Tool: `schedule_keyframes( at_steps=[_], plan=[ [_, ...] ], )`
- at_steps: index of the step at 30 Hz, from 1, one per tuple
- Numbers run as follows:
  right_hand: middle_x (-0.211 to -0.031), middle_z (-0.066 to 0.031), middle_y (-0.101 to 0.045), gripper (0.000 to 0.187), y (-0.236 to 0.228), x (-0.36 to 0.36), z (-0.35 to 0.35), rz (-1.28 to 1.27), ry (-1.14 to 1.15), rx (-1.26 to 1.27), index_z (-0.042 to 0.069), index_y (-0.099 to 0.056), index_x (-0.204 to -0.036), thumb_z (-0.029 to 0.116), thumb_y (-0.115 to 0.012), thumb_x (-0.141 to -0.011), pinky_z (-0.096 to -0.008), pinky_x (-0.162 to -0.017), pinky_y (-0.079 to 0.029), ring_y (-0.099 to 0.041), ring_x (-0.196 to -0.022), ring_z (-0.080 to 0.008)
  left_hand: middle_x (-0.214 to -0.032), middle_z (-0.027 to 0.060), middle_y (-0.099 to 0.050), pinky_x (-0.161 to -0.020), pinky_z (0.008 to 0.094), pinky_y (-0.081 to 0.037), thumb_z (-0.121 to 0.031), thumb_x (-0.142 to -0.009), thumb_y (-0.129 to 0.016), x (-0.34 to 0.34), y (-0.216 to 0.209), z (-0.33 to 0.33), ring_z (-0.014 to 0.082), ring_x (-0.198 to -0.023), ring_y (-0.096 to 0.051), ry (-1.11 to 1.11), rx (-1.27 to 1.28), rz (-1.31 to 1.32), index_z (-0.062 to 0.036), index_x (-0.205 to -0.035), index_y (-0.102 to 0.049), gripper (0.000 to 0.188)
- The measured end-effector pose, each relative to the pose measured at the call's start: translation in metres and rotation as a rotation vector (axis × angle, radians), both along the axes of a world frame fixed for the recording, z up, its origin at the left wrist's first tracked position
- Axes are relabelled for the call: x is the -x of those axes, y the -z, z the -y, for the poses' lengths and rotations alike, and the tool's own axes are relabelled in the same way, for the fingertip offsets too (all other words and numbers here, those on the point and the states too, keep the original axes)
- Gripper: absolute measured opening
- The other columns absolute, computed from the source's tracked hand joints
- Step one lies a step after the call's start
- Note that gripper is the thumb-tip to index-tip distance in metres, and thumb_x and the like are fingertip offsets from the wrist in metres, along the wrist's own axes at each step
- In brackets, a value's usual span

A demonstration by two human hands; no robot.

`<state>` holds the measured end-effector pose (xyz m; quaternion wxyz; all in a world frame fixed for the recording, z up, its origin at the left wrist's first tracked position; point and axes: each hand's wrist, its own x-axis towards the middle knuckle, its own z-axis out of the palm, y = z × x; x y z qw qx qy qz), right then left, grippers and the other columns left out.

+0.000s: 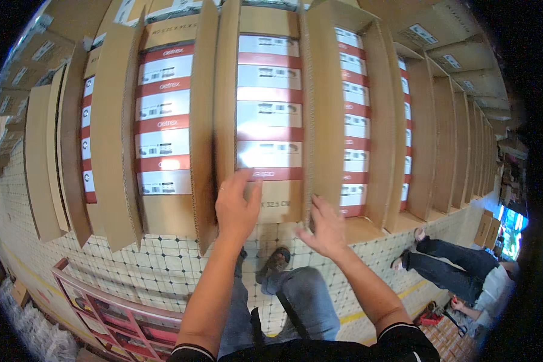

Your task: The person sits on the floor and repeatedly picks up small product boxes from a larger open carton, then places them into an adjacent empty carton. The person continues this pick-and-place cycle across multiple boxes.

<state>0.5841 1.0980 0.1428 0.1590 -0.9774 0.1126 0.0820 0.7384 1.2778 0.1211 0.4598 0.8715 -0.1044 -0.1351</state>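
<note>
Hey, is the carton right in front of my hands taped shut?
No, the carton stands open, its side flaps raised and red-and-white boxes showing inside.

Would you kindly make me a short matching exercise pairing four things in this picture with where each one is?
Column one
1. Left hand
2. Right hand
3. Rack
4. Co-worker

Column two
A. Lower left of the picture
B. At the near right corner of the middle carton
C. Lower right of the picture
D. At the near left corner of the middle carton

Right pairs: 1-D, 2-B, 3-A, 4-C
</note>
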Motion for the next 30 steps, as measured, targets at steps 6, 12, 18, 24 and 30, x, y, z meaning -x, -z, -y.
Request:
schedule_keyframes(
  at_steps=[6,12,18,24,30],
  plan=[
    [-0.106,-0.0222,-0.063,0.046,0.046,0.037,0.029,0.093,-0.013,-0.063,-0.003,-0.068,-0.104,0.037,-0.065,-0.082,-0.0466,-0.084,-0.046,-0.059,-0.099,-0.0387,-0.115,0.0161,-0.064,-0.09,0.0425,-0.051,-0.024,-0.086,-0.073,-0.004,0.021,-0.004,0.0289,-0.106,-0.062,0.019,-0.043,0.211,-0.0026,-0.121,-0.065,0.042],
    [-0.085,-0.0207,-0.057,0.039,0.071,0.051,0.04,0.311,0.014,-0.152,-0.001,-0.063,-0.085,0.038,-0.061,-0.089,-0.0472,-0.072,-0.043,-0.055,-0.083,-0.0399,-0.129,0.0204,-0.059,-0.098,0.0473,-0.047,-0.031,-0.085,-0.072,0.043,0.05,-0.034,0.0388,-0.121,-0.055,0.104,-0.084,0.606,-0.0067,-0.135,-0.056,0.058],
    [-0.073,-0.0251,-0.056,0.046,0.056,0.055,0.029,0.304,0.018,-0.165,-0.004,-0.054,-0.073,0.035,-0.053,-0.097,-0.0497,-0.069,-0.042,-0.055,-0.072,-0.0435,-0.121,0.0245,-0.064,-0.096,0.0496,-0.049,-0.027,-0.088,-0.067,0.08,0.036,-0.073,0.042,-0.114,-0.061,0.174,-0.354,0.38,-0.0154,-0.148,-0.044,0.065],
    [-0.081,-0.0285,-0.062,0.046,0.051,0.055,0.029,0.202,0.014,-0.126,-0.004,-0.061,-0.082,0.036,-0.048,-0.1,-0.0506,-0.072,-0.046,-0.06,-0.078,-0.0463,-0.091,0.0281,-0.069,-0.083,0.0567,-0.052,-0.016,-0.089,-0.054,0.073,0.048,-0.068,0.0469,-0.087,-0.067,0.136,-0.429,0.469,-0.0188,-0.147,-0.043,0.059],
    [-0.081,-0.0299,-0.061,0.048,0.056,0.056,0.033,0.203,0.031,-0.106,-0.005,-0.061,-0.083,0.039,-0.049,-0.099,-0.0508,-0.071,-0.045,-0.06,-0.078,-0.0474,-0.089,0.0273,-0.069,-0.079,0.0556,-0.054,-0.015,-0.089,-0.054,0.07,0.054,-0.071,0.0458,-0.084,-0.068,0.12,-0.418,0.526,-0.0209,-0.145,-0.045,0.057]
  ],
)
